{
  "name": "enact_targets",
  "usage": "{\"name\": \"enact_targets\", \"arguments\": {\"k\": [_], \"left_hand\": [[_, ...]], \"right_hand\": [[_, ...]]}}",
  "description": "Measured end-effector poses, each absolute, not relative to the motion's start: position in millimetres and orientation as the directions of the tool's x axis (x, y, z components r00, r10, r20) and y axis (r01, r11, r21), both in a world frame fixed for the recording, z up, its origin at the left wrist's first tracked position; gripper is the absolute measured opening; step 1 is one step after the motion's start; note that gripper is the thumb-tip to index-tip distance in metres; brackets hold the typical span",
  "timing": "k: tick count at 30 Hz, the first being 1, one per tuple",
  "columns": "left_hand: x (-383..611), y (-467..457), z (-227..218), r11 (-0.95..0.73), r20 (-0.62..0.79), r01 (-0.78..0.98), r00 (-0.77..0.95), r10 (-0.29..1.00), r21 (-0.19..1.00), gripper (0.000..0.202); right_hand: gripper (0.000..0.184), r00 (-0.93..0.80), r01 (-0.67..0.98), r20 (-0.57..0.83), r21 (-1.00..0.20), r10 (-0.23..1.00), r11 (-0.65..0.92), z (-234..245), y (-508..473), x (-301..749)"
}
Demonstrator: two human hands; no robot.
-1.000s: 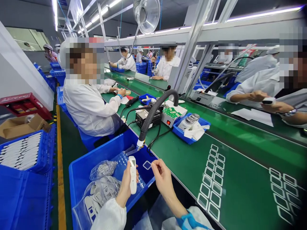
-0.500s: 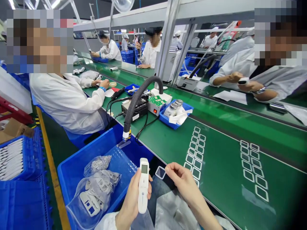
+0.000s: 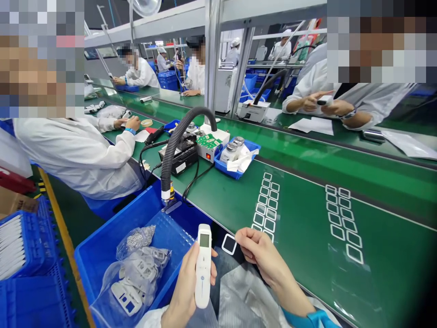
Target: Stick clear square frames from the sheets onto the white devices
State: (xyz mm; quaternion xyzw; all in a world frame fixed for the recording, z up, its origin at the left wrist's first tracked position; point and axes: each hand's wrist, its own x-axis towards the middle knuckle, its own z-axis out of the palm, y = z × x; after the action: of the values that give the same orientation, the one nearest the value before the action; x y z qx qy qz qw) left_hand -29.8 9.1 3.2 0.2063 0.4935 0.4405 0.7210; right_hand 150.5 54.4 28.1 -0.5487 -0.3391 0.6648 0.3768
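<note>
Fingers [image 3: 241, 235] of your right hand [image 3: 261, 253] are clamped on one corner of the white frame [image 3: 224, 241], just left of them, probably so its other edges are free. Farther left, your left hand [image 3: 186, 279] wraps the white device [image 3: 203, 273], its screen [image 3: 204, 240] uncovered; beyond the right fingers, similar frames [image 3: 271, 213] line the tabletop [image 3: 300, 246].

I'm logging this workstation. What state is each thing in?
Device: upright in left hand, screen grey, no digits visible
Held frame: pinched near one corner by right hand
Other frames: lying flat, two groups
Switch: lit red
Bin: open-topped, holding bags
Hose: arched, end downward
Tray: loaded
</note>
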Motion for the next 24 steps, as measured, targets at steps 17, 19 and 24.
{"name": "enact_targets", "arguments": {"k": [17, 19, 24], "left_hand": [[-7.5, 8.4, 7.7, 0.639, -0.588, -0.395, 0.258, 0.767, 0.660, 0.063], [-7.6, 8.6, 5.9, 0.646, -0.590, -0.389, 0.267, 0.762, 0.657, 0.062], [-4.7, 8.9, 2.6, 0.632, -0.581, -0.402, 0.255, 0.773, 0.663, 0.060]], "right_hand": [[0.034, -0.224, 0.128, -0.219, -0.973, 0.950, -0.194, 25.4, 50.4, 139.9], [0.032, -0.189, 0.181, -0.136, -0.978, 0.972, -0.102, 22.5, 47.6, 139.7], [0.018, -0.167, 0.395, 0.321, -0.845, 0.932, 0.361, 8.7, 30.7, 141.2]]}}
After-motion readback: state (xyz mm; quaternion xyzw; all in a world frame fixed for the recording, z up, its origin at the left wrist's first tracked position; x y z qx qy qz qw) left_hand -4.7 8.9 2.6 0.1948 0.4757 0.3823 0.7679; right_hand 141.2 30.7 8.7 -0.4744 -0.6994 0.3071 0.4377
